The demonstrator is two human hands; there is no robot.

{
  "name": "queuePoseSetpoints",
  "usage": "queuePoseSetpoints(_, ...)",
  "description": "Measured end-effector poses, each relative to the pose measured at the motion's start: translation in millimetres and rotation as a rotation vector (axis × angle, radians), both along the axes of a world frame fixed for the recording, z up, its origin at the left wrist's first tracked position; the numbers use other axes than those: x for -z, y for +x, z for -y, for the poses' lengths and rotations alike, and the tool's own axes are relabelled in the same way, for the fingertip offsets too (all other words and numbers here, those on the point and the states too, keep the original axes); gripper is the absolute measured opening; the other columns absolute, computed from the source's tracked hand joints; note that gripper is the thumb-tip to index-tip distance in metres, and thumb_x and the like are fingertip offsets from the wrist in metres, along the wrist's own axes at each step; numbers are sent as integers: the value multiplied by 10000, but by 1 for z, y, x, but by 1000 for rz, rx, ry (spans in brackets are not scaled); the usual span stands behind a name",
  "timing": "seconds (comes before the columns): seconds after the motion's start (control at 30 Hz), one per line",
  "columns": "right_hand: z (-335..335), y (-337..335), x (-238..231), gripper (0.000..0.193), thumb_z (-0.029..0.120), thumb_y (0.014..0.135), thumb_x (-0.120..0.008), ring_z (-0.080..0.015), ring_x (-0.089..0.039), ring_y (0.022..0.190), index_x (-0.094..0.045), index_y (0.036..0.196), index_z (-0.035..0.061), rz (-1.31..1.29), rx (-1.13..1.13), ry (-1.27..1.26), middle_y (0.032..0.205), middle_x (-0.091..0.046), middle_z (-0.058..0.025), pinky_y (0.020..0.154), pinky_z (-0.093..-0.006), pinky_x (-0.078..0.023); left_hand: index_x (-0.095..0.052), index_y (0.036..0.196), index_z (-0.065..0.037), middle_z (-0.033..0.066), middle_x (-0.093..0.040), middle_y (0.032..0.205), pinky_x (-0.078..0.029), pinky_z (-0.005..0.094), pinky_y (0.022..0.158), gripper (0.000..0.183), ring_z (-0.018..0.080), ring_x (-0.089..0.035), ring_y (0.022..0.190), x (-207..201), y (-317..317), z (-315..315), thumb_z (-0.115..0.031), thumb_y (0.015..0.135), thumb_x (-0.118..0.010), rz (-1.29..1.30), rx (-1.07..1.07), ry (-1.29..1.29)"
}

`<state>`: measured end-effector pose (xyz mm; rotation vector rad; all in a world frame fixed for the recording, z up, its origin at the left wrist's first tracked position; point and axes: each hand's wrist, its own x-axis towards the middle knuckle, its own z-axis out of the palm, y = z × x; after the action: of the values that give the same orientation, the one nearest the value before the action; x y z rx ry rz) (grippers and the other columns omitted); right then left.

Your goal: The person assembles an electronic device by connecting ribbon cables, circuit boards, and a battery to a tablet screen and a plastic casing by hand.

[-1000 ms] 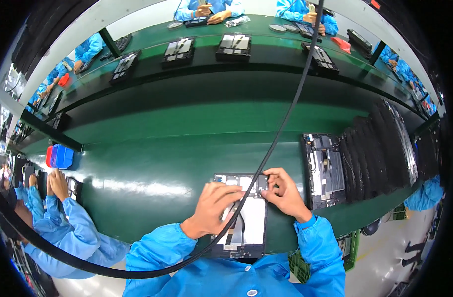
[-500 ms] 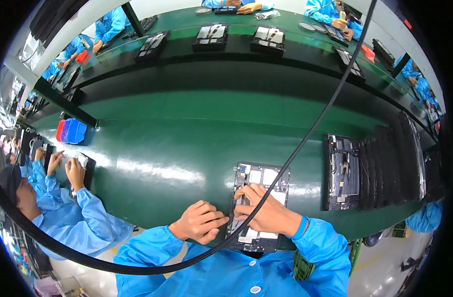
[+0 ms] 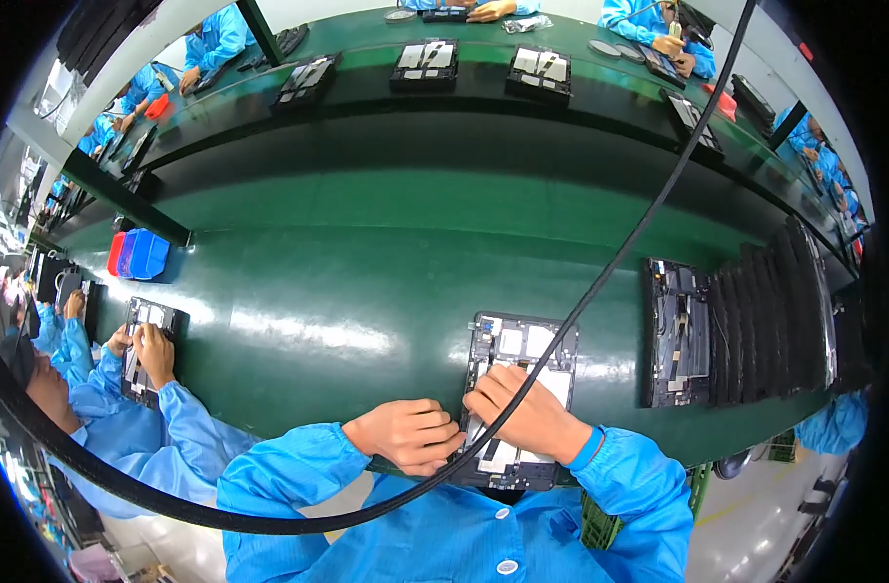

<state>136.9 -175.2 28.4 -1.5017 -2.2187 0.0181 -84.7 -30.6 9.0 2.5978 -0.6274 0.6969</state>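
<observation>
An opened tablet (image 3: pixel 567 364) lies flat on the green bench in front of me, its circuit boards and pale battery panels showing. My right hand (image 3: pixel 530 413) rests over its left half, fingers bent and pinched together low on the parts; whatever is in the pinch is hidden. Beside the tablet's left edge, my left hand (image 3: pixel 408 434) is curled closed, its fingertips meeting near that edge. What the left fingers hold, if anything, cannot be made out. A black cable crosses in front of the tablet and partly covers it.
To the right another opened tablet (image 3: pixel 678 335) leans by a row of black padded holders (image 3: pixel 770 321). Blue and red bins (image 3: pixel 145 255) stand at the left. A co-worker's hands (image 3: pixel 153 352) work on a similar device there. Several devices (image 3: pixel 424 66) sit along the raised far shelf.
My left hand has moved in closer to the tablet's edge, its fingers curling more. My right hand stays over the same area. The co-worker at left has brought both hands onto their device.
</observation>
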Motion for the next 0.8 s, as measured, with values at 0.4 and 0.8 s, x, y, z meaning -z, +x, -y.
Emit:
queuePoseSetpoints(0.4,7,2,4,306,175,873,-713,-217,-679,984,-731,1165,83,76,-2,39,1042,-650,-37,836,-369,-529,-740,1062,40,172,-722,1006,-611,425,918,307,327,-715,921,2,18,-10,-239,953,-670,33,57,16)
queuePoseSetpoints(0.8,8,12,15,494,85,660,-839,-295,-672,1028,-734,1142,94,-215,42,-9,1071,-667,-65,917,-447,-539,-745,1101,20,154,-732,1025,-607,425,931,375,290,-719,927,-1,24,-24,-313,935,-697,105,176,165)
